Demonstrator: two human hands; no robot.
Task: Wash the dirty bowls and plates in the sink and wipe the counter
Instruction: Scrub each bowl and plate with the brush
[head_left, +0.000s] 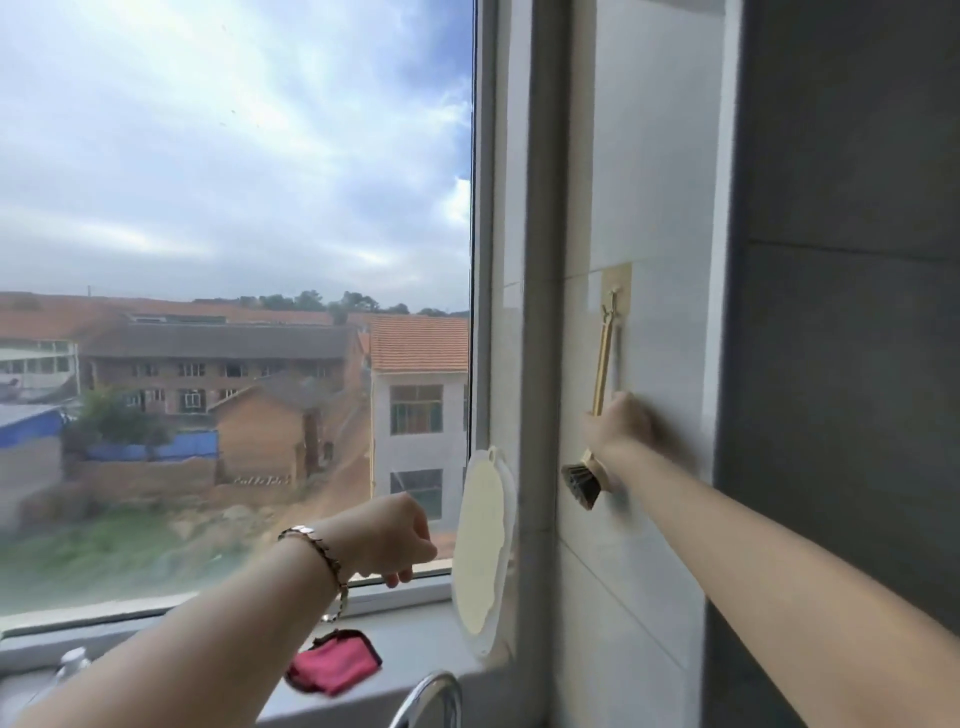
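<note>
**Status: right hand (626, 423) on the hanging wooden-handled, dark-bristled dish brush (602, 364)**

1. Dish brush. The brush hung upright from a small metal hook (614, 299) fixed on a gold-coloured adhesive pad to the white tiled wall (654, 182), to the right of the window (234, 208). The bristle head pointed down, below the hand and close to the wall.

2. Right hand. The right arm was extended up to the wall. The hand was closed round the lower part of the brush handle, just above the bristle head. Motion blur obscured the individual fingers, so their exact placement could not be told.

3. Left hand (387, 535). The left arm was raised in front of the window glass, back of the hand toward the camera. The fingers were curled in together under the palm, and no object showed in them. A metal link bracelet (317, 551) sat on the wrist.

4. Cleaning cloth. A crumpled red cloth (335, 660) lay on the grey windowsill (415, 629), below the left forearm.

5. Surroundings. A cream oval board (480, 551) with a small hole at its top stood on edge on the sill, leaning against the window frame. The curved top of a chrome tap (431, 699) showed at the bottom edge of the view.
</note>
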